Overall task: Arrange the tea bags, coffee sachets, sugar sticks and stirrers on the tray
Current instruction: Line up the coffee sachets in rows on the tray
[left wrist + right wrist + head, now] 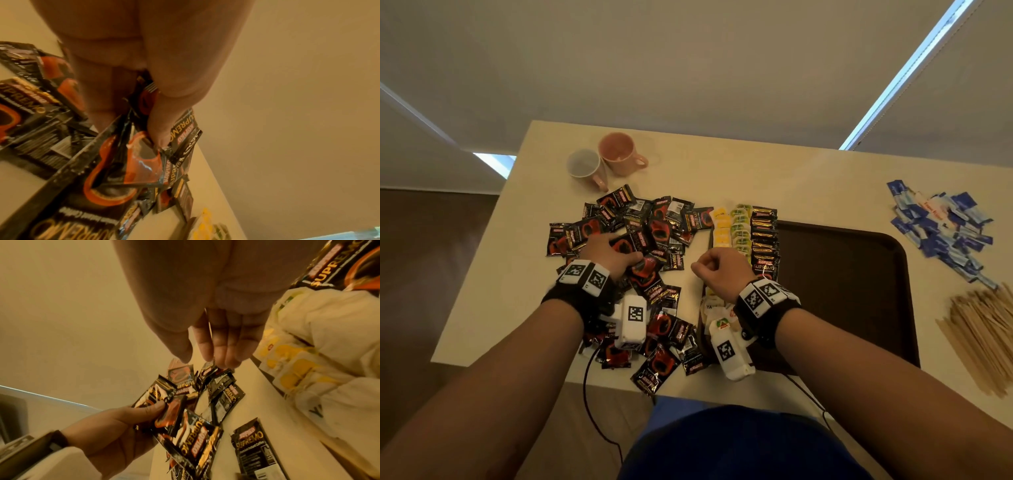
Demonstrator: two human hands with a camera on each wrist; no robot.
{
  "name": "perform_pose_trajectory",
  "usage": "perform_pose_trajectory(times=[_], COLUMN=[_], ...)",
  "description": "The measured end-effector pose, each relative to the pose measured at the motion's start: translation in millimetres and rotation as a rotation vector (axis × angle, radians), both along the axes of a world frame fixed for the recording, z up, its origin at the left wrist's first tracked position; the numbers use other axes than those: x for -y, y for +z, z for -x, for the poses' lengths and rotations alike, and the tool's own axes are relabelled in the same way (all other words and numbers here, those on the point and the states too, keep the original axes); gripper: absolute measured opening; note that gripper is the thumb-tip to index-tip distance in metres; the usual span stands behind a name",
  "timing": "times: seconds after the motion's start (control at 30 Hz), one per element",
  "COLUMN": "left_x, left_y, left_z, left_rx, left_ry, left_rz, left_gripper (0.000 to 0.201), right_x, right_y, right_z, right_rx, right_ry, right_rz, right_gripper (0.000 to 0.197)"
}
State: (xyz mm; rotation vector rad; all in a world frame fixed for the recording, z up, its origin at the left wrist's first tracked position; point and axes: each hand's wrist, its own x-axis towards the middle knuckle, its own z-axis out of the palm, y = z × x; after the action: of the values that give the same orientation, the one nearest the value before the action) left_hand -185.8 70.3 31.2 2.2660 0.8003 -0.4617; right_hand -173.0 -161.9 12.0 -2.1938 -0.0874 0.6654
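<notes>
A loose pile of black-and-red coffee sachets (650, 222) covers the table's left half. My left hand (613, 253) lies on that pile, and its thumb and fingers (162, 129) pinch a few coffee sachets (133, 164), also seen in the right wrist view (170, 415). The dark brown tray (842, 274) lies to the right. Along its left side run rows of yellow tea bags (722, 228), green tea bags (741, 226) and coffee sachets (764, 236). My right hand (717, 270) hovers between pile and tray, fingers (228, 352) loosely bent, holding nothing.
Blue sugar sticks (941, 229) lie heaped at the far right, with a bundle of wooden stirrers (983, 332) nearer me. Two mugs (616, 152) stand at the table's back left. Most of the tray's floor right of the rows is bare.
</notes>
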Motion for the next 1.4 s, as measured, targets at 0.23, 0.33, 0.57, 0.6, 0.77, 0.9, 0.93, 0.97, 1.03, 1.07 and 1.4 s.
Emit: perform_pose_trajectory(times=[0.23,0.33,0.57,0.6,0.77,0.9,0.93,0.97,1.03,1.07,1.4], left_x=[11.5,25.8,54.9,56.4,68.6,87.6,92.7,97.4,106.7,109.9,129.5], left_y=[24.3,31.9,37.1,35.8,33.6,33.1,33.5,34.7,39.6,39.5,40.2], left_z=[-9.2,-10.8,-2.5,-1.6,5.3,9.3,8.8,8.5,7.9,7.4,0.1], left_rx=[0.205,0.237,0.289,0.285,0.313,0.358,0.378,0.392,0.398,0.396,0.361], left_ry=[0.046,0.129,0.097,0.052,-0.014,0.151,0.172,0.191,0.227,0.247,0.279], left_rz=[0.158,0.351,0.562,0.553,0.549,0.716,0.730,0.743,0.783,0.805,0.907], left_gripper=[0.017,0.034,0.030,0.031,0.038,0.030,0.027,0.026,0.029,0.032,0.033], right_x=[-20.3,-24.7,-10.8,-8.8,1.0,6.2,6.6,7.1,9.6,12.6,58.7], right_y=[13.1,22.8,44.0,42.6,46.8,53.7,54.8,57.6,60.1,62.0,67.8], right_z=[-7.6,-4.8,-11.0,-11.0,-6.6,-4.6,-4.4,-4.1,-5.2,-6.2,-15.3], right_rx=[-0.161,-0.508,-0.355,-0.273,-0.089,-0.046,-0.060,-0.073,-0.089,-0.097,0.189], right_ry=[-0.011,-0.197,-0.341,-0.316,-0.257,-0.162,-0.149,-0.137,-0.117,-0.103,-0.137], right_rz=[-0.119,-0.443,-0.604,-0.567,-0.490,-0.438,-0.435,-0.433,-0.426,-0.421,-0.236], right_gripper=[0.059,0.057,0.036,0.031,0.011,0.022,0.024,0.024,0.020,0.019,0.035])
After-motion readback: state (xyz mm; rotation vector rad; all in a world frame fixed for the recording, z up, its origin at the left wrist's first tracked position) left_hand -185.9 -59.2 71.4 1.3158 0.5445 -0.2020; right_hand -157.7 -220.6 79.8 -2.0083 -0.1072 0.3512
